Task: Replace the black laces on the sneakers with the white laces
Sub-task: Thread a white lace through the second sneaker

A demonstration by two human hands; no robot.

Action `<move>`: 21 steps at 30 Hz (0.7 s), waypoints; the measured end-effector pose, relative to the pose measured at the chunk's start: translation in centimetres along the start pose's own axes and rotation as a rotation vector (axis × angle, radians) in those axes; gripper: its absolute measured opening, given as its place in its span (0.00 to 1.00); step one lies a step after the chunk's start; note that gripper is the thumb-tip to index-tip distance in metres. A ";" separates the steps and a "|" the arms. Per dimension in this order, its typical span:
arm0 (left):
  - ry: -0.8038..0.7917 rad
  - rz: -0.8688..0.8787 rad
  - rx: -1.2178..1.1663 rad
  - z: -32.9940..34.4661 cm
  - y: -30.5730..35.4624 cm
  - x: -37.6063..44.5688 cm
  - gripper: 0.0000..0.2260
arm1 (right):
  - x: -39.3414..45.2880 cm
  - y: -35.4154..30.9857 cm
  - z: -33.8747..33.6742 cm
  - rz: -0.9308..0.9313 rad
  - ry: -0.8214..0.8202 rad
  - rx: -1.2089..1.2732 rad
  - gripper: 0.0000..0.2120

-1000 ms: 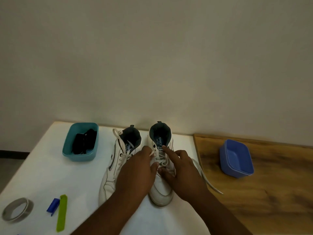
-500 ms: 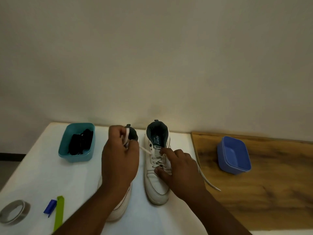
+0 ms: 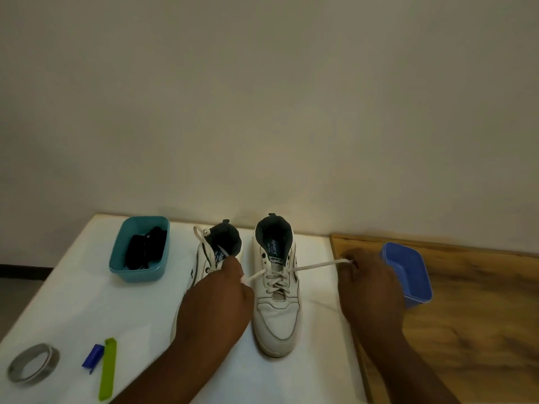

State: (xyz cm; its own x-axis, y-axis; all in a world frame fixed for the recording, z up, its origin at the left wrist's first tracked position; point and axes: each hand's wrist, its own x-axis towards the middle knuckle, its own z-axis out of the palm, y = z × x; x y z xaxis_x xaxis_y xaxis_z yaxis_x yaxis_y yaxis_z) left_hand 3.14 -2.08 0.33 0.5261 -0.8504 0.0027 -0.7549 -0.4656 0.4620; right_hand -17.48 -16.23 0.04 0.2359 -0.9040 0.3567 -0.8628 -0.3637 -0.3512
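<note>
At the left of the frame, the black laces (image 3: pixel 145 249) are seen in the teal tub (image 3: pixel 140 272). The left hand (image 3: pixel 217 301), half a second ago raised by the left sneaker (image 3: pixel 210 258), has been lowered and is pinching one end of the white lace (image 3: pixel 277 272). The other end has been drawn rightward from the right sneaker (image 3: pixel 277 313), pinched by the right hand (image 3: pixel 370 290). The lace is pulled taut both ways, so the lacing is judged to be tightening, with tying next.

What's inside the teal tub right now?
The teal tub holds a bundle of black laces. Anything beneath the bundle is covered and cannot be seen.
</note>
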 end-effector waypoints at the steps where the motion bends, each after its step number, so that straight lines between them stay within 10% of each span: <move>1: -0.005 -0.006 0.000 -0.1 0.2 -0.1 0.06 | 0.2 0.2 0.0 0.027 0.054 0.090 0.13; 7: 0.041 -0.017 -0.028 -0.2 -0.9 0.0 0.21 | 0.4 -1.1 0.3 0.504 -0.106 0.764 0.20; 11: 0.003 0.042 0.079 -0.3 -0.4 -0.4 0.20 | -0.3 -4.2 -1.6 0.198 -0.024 0.727 0.04; 15: 0.139 0.153 0.193 -1.4 1.4 -1.0 0.33 | -1.8 -7.2 -2.2 -0.148 0.053 0.591 0.12; 21: 0.104 0.369 -0.188 -0.5 3.3 -2.2 0.10 | -2.1 -6.7 -1.6 -0.320 0.037 0.388 0.17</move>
State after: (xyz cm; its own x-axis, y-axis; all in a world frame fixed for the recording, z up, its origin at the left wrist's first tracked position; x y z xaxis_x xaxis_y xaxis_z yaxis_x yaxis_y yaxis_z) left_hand -0.35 -1.62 2.32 0.2782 -0.9180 0.2827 -0.8205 -0.0741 0.5668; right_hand -12.96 -11.51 3.02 0.4393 -0.7271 0.5276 -0.5180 -0.6848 -0.5125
